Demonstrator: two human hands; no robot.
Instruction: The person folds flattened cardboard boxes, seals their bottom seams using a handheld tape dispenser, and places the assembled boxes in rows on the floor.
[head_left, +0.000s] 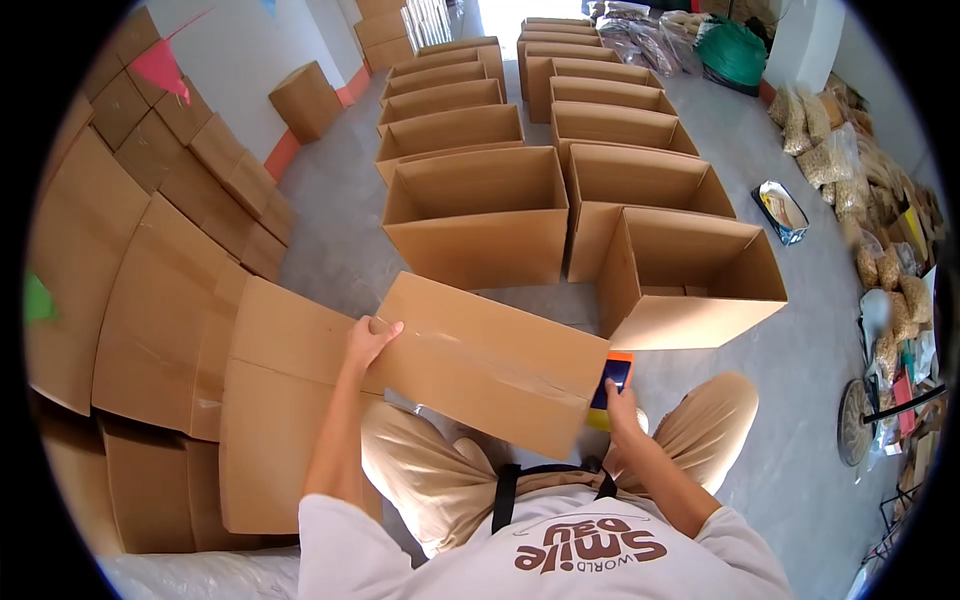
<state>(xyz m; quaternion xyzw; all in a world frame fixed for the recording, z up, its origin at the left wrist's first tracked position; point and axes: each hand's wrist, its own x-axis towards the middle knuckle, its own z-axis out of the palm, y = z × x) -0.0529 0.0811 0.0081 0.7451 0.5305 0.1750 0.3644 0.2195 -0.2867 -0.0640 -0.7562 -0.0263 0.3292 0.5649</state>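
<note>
A cardboard box [490, 360] is held at a slant in front of my knees, one face turned up with a strip of clear tape along it. My left hand [374, 340] grips its left edge, thumb on the upper face and the other fingers mostly hidden behind. At the right end of the box, my right hand [622, 408] is closed around a tape dispenser [617, 374] with blue, orange and yellow parts. The dispenser lies against the box's right edge, which hides part of it.
Two rows of open cardboard boxes [475, 240] stand ahead on the grey floor [745, 400]. Flattened cartons [290, 420] lean at my left by stacked boxes [165, 160]. Filled clear bags [850, 170] line the right wall, near a small tray [782, 212] and a round metal base [854, 422].
</note>
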